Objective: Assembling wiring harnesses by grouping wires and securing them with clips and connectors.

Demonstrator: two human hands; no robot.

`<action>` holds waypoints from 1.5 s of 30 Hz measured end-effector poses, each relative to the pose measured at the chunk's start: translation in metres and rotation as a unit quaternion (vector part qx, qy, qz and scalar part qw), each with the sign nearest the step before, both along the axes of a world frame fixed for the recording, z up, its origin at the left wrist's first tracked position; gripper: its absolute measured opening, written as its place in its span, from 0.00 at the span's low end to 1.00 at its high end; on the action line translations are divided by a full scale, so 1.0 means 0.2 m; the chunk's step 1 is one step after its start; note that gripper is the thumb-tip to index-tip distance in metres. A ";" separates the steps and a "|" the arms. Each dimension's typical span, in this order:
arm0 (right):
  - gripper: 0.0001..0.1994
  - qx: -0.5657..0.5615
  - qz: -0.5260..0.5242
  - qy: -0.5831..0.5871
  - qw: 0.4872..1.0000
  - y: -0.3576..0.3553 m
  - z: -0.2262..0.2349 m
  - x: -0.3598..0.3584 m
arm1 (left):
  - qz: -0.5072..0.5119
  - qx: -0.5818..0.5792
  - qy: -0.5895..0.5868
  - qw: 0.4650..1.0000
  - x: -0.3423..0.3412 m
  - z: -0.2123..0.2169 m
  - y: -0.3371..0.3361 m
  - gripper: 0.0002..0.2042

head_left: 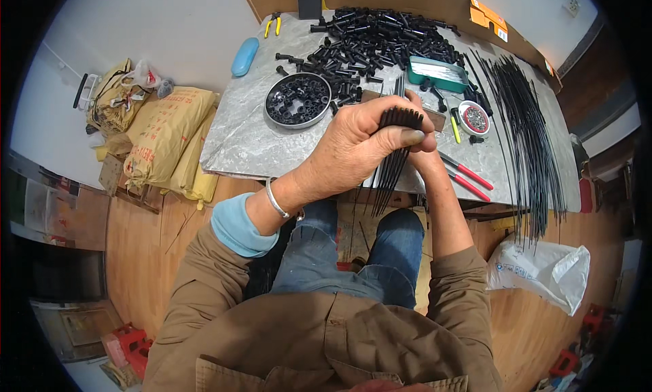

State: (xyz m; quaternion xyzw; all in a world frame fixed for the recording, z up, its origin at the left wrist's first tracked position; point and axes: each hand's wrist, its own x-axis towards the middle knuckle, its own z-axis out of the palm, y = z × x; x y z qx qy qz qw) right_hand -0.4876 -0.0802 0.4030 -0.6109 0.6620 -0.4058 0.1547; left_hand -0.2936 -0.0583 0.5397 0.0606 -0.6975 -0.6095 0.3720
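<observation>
Over the table's front edge, my left hand (360,134) is closed round a bundle of thin black rods (389,171). Their blunt ends line up by the thumb, while the lengths slant down toward my lap. Behind it, my right hand (426,154) is closed at the same bundle, its fingers largely hidden by the left hand. Thin silvery tips (399,86) stick up above the hands. Just to the right lie pliers with red handles (468,178), and a round metal tin (297,100) of small black rings stands to the left.
Black plastic fittings (387,42) are heaped at the back of the grey table (238,144). Along its right side, long black rods (530,134) overhang the edge. A green tray (438,74), a small white bowl (473,117) and a blue case (245,57) stand around. Sacks (166,134) lean at left.
</observation>
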 end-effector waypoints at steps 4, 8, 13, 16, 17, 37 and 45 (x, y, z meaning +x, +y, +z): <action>0.34 -0.025 -0.004 -0.048 0.999 0.00 0.00 0.01 | -0.011 0.027 0.009 1.000 -0.01 0.00 0.01 0.07; 0.39 -0.082 -0.029 -0.258 0.962 -0.02 0.08 0.03 | -0.011 0.017 0.003 1.000 -0.01 0.00 0.01 0.07; 0.37 -0.017 -0.159 -0.057 0.985 0.00 0.20 -0.04 | -0.007 0.038 0.037 0.999 -0.04 -0.02 0.02 0.07; 0.36 0.023 -0.170 0.105 0.980 0.05 0.24 -0.01 | -0.002 0.025 0.024 0.999 -0.03 -0.02 0.01 0.07; 0.35 -0.018 -0.176 0.182 0.967 0.07 0.24 0.00 | -0.009 0.036 0.028 0.999 -0.04 -0.02 0.01 0.07; 0.12 -0.163 -0.220 0.276 0.922 -0.42 0.16 -0.31 | -0.032 0.001 -0.004 0.999 0.01 0.00 -0.01 0.08; 0.09 0.113 -0.162 0.320 0.927 -0.58 0.22 -0.59 | -0.027 0.032 -0.019 0.999 0.04 0.01 -0.06 0.09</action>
